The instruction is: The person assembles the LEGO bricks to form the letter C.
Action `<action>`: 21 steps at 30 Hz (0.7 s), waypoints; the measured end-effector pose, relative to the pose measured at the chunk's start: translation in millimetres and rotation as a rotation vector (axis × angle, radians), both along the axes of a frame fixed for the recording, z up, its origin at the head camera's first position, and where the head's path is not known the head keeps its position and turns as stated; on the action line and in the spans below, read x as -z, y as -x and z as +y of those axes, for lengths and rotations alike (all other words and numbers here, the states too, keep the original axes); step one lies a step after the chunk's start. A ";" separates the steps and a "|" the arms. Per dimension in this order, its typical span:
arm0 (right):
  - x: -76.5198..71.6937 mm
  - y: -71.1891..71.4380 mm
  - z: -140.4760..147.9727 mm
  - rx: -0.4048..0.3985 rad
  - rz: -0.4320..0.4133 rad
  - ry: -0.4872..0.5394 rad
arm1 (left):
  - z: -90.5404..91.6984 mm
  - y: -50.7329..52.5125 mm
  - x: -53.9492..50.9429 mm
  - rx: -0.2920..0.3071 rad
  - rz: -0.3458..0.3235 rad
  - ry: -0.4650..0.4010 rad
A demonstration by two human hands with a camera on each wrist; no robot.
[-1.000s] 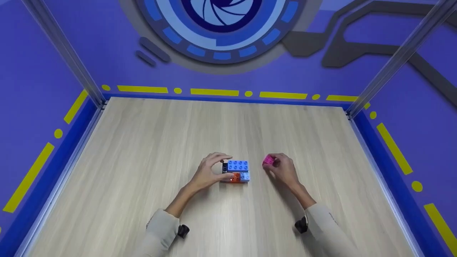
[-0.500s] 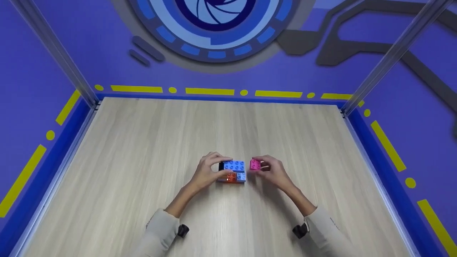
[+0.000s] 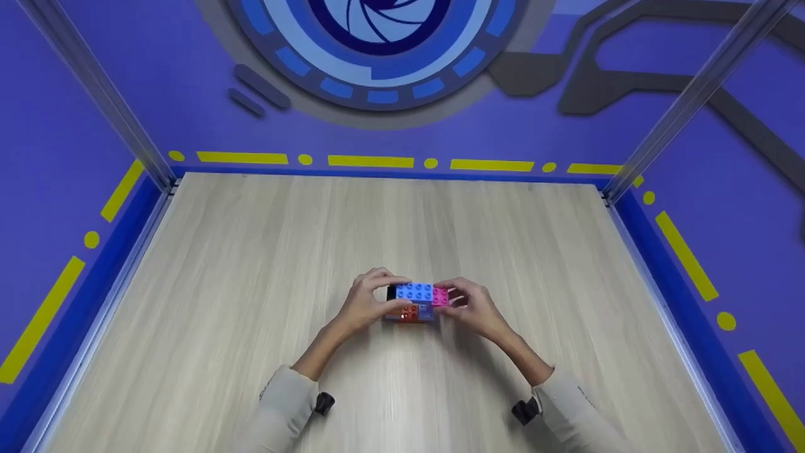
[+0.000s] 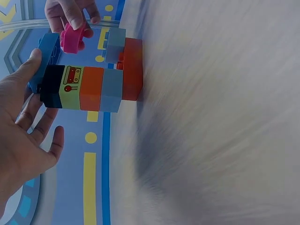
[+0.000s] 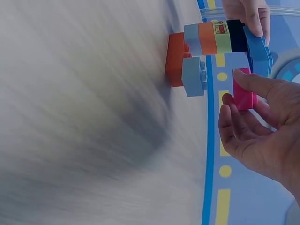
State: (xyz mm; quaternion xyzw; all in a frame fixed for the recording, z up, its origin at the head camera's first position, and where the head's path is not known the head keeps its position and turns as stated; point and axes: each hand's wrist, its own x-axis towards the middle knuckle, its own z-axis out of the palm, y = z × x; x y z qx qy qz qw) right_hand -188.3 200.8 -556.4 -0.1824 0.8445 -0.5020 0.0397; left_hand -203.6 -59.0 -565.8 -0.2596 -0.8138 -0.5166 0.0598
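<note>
A tower of toy building bricks stands on the table. Its red-orange base brick [image 4: 133, 70] carries a column of light blue, orange, printed green [image 4: 71, 88] and black [image 4: 52, 86] bricks. A long blue brick [image 3: 414, 292] caps the column and overhangs to one side; a separate light blue brick [image 5: 193, 77] sits on the base's other end. My left hand [image 3: 363, 304] grips the blue top brick between thumb and fingers. My right hand [image 3: 476, 310] pinches a pink brick [image 3: 439, 296] at the blue brick's right end. Whether the two bricks touch, I cannot tell.
The pale wooden table [image 3: 283, 239] spreads around the tower. Blue-purple panels [image 3: 151, 82] with yellow marks and metal corner posts [image 3: 698, 100] wall in its back and sides.
My right hand has carried the pink brick leftward, from apart on the right to the end of the blue brick. The left hand stays on the tower.
</note>
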 end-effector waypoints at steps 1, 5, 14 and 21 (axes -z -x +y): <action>-0.7 -0.3 -0.6 -0.001 0.003 -0.003 | 0.3 0.4 0.2 0.001 -0.002 -0.001; -1.5 -0.5 -1.8 -0.001 0.013 -0.014 | 0.8 0.1 1.4 0.003 -0.022 -0.005; 0.9 2.3 -3.5 0.004 0.008 -0.019 | 0.6 -1.4 -0.7 0.002 -0.027 -0.001; 4.1 2.0 -8.9 0.011 0.005 -0.013 | -0.5 -0.3 0.1 -0.006 0.004 -0.001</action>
